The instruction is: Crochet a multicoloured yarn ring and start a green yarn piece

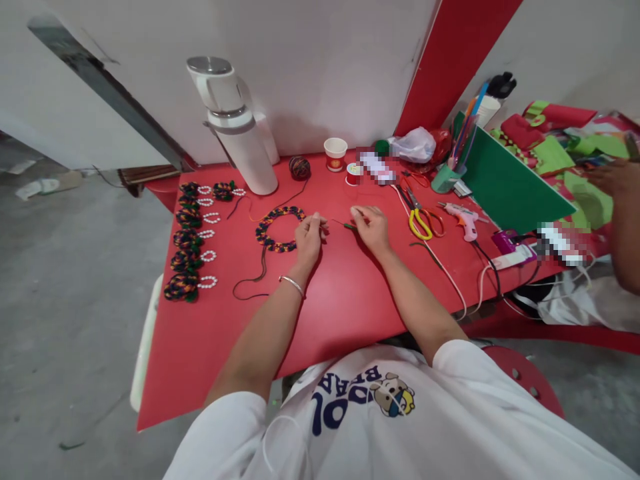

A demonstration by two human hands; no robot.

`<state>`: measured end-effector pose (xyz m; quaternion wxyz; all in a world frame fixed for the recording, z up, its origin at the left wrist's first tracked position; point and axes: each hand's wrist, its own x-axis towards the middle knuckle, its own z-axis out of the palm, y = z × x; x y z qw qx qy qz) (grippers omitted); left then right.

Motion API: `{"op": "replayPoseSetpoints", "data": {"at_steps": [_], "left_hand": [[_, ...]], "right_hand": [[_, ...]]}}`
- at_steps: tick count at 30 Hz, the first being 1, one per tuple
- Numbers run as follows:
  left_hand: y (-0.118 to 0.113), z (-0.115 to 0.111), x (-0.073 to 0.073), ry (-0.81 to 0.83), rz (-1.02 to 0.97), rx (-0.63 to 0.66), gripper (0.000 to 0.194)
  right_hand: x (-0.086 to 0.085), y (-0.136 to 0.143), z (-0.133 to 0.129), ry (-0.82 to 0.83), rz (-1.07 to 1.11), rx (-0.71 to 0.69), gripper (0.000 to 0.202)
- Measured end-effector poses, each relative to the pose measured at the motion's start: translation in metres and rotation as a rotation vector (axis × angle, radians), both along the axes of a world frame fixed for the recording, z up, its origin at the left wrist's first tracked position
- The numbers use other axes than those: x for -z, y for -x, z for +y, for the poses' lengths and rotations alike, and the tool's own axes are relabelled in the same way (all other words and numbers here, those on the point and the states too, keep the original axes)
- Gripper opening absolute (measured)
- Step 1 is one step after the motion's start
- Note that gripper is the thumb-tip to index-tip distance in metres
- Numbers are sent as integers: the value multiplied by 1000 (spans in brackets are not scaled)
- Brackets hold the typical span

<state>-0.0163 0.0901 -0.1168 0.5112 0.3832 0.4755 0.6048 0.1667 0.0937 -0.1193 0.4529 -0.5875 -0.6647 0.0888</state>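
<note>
My right hand is closed in a pinch on a slim crochet hook with a green handle, its thin shaft pointing left. Facing it, my left hand has its fingertips pressed together; whatever is between them is too small to make out. Beside and partly behind the left hand lies a braided ring of multicoloured yarn. A loose dark yarn tail curls on the table below that ring. Further back sits a ball of dark mixed yarn, a strand trailing from it.
Several yarn charms with white bead loops line the red table's left side. A tall white flask, paper cup and thread spool stand behind. Scissors, a pink glue gun and cables lie right, near another person's arm.
</note>
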Motion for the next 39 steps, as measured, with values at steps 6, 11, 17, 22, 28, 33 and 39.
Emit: {"op": "replayPoseSetpoints", "data": {"at_steps": [6, 11, 17, 22, 28, 33, 39], "left_hand": [[-2, 1, 2, -2, 22, -3, 55], [-4, 1, 4, 1, 57, 1, 59], [-2, -1, 6, 3, 87, 2, 59], [-1, -3, 4, 8, 101, 17, 62], [-1, -4, 5, 5, 105, 12, 62], [-1, -2, 8, 1, 105, 9, 61], [-2, 2, 10, -14, 64, -27, 58]], "right_hand": [[-24, -53, 70, 4, -74, 182, 31], [-45, -99, 150, 112, -241, 193, 42], [-51, -114, 224, 254, -370, 141, 60], [-46, -115, 249, 356, -416, 142, 56], [-45, -119, 253, 426, -457, 202, 53], [-61, -128, 248, 212, -386, 292, 62], [-92, -107, 195, 137, 155, 17, 66]]}}
